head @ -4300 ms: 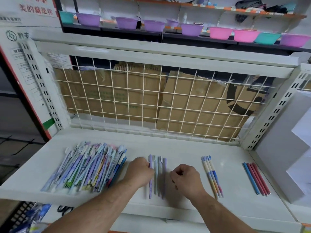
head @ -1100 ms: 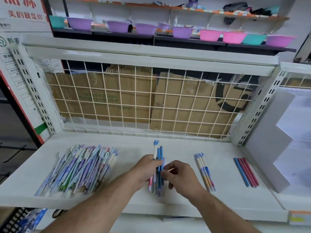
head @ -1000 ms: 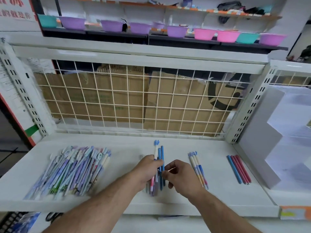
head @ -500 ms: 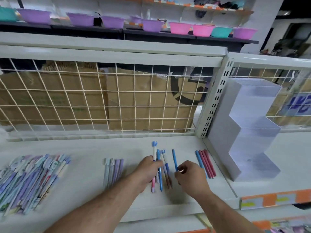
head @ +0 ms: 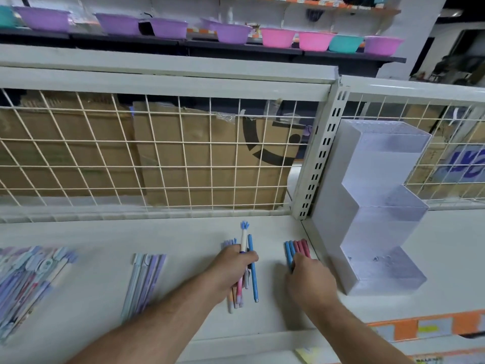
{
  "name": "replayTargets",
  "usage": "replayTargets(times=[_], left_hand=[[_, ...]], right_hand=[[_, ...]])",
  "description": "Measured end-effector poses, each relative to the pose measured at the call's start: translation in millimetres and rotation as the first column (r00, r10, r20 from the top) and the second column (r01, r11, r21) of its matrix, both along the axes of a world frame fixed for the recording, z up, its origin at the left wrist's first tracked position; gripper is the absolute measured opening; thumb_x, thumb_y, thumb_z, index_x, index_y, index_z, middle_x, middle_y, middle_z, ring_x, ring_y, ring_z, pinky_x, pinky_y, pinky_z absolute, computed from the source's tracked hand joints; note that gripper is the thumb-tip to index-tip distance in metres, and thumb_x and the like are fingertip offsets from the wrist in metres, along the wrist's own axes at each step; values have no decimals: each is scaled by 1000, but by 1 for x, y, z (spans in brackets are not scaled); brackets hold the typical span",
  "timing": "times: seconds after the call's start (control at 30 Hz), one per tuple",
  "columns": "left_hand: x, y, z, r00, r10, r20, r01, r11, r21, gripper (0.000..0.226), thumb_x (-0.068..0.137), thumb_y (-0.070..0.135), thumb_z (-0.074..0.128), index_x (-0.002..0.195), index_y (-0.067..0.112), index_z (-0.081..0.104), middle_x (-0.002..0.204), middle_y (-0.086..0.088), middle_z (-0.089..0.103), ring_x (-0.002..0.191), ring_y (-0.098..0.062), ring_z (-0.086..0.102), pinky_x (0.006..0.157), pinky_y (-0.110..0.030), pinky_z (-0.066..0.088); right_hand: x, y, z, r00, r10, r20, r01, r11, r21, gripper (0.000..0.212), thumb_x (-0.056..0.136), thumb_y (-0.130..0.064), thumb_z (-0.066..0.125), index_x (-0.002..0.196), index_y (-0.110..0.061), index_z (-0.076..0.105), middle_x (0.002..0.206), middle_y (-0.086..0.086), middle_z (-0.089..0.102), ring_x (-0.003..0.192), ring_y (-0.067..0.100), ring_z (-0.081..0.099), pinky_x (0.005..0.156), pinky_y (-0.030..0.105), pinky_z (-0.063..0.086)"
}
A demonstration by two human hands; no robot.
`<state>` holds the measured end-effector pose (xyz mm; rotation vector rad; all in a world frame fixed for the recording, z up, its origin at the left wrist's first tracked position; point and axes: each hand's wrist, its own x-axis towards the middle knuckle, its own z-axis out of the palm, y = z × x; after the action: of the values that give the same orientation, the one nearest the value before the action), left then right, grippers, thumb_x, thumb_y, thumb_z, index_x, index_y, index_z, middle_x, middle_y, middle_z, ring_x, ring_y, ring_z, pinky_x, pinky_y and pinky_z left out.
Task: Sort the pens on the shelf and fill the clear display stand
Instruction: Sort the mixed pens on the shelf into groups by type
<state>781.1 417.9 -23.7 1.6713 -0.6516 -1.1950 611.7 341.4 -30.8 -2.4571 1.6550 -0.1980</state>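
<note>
Right of the right hand [head: 311, 279], whose curled fingers cover blue and red pens [head: 295, 249], hold unclear, stands the clear display stand [head: 380, 232], while left of them the left hand [head: 233, 269] grips a bundle of pens [head: 237, 292] on the shelf [head: 183, 237], and blue lettering [head: 467, 166] beyond is unreadable.

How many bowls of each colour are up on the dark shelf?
Purple bowls: 6 (one is small and half hidden behind another)
Pink bowls: 2
Teal bowls: 2 (one is cut off at the left edge)
Total: 10
</note>
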Motion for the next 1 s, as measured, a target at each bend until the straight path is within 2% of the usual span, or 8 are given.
replayTargets(times=[0.17, 0.23, 0.3, 0.37, 0.43, 0.57, 0.73, 1.0], left_hand=[[-5, -5, -1, 1000, -8, -15, 8, 999, 32, 22, 89, 30, 66, 86, 8, 61, 64, -7, 55, 51, -20, 49, 53, -31, 45], [-7, -7, -1, 1000, -9, -9, 9, 1000, 29, 23, 89, 31, 65, 89, 9, 61, 54, -3, 53, 48, -19, 48, 48, -26, 44], [-9, -10, 0, 1000, -2, 23, 2, 1000, 16, 23, 89, 34, 66, 89, 11, 61, 62, -4, 53, 57, -21, 50, 57, -28, 44], [-11, -11, -1, 999, 7, 36, -7, 1000, 3, 22, 89, 35, 66, 87, 14, 60, 70, -6, 52, 66, -22, 50, 63, -31, 43], [-13, -12, -1, 999, 10, 42, -10, 1000, -2, 20, 90, 35, 65, 85, 16, 61, 70, -4, 53, 66, -21, 51, 60, -30, 43], [-13, -12, -2, 999, 48, 7, -48, 999, -21, 16, 92, 25, 59, 91, 10, 65, 81, -5, 62, 63, -21, 46, 54, -27, 39], [-8, -6, 1, 988, 109, -111, -112, 994, -16, 10, 93, 13, 57, 88, 9, 65, 67, -3, 55, 43, -13, 41, 41, -19, 27], [0, 7, 11, 979, 115, -166, -115, 993, 7, 15, 87, 11, 57, 83, 7, 70, 60, -1, 45, 42, -11, 35, 40, -21, 28]], right_hand=[[-1, 0, 1, 994, 25, 102, -24, 1000, -12, 8, 96, -26, 52, 89, -21, 53, 78, -5, 60, 68, 16, 53, 52, 27, 36], [3, 4, 3, 939, 41, 342, -80, 992, 102, 15, 92, -29, 62, 81, -19, 61, 70, -5, 63, 64, 13, 56, 52, 24, 40], [7, 8, 7, 802, -50, 595, -181, 929, 323, 17, 88, -26, 69, 76, -15, 66, 67, 2, 68, 57, 11, 59, 54, 23, 48], [9, 14, 10, 722, -126, 680, -294, 834, 467, 13, 87, -21, 72, 81, -11, 67, 70, 5, 71, 52, 13, 64, 52, 22, 52], [10, 16, 10, 717, -116, 687, -325, 816, 478, 11, 87, -14, 74, 85, -8, 65, 69, 7, 72, 50, 16, 67, 50, 20, 51], [12, 13, 6, 781, -50, 623, -232, 902, 363, 11, 85, -14, 72, 83, -16, 62, 62, 2, 69, 47, 11, 64, 47, 20, 50], [6, 1, -3, 968, 69, 243, -87, 994, 64, 6, 90, -28, 60, 94, -22, 61, 71, -9, 55, 63, 14, 53, 54, 25, 38], [4, -2, -8, 991, 127, 28, -126, 990, -59, 5, 95, -23, 46, 90, -22, 46, 72, -7, 49, 65, 19, 51, 56, 28, 37]])
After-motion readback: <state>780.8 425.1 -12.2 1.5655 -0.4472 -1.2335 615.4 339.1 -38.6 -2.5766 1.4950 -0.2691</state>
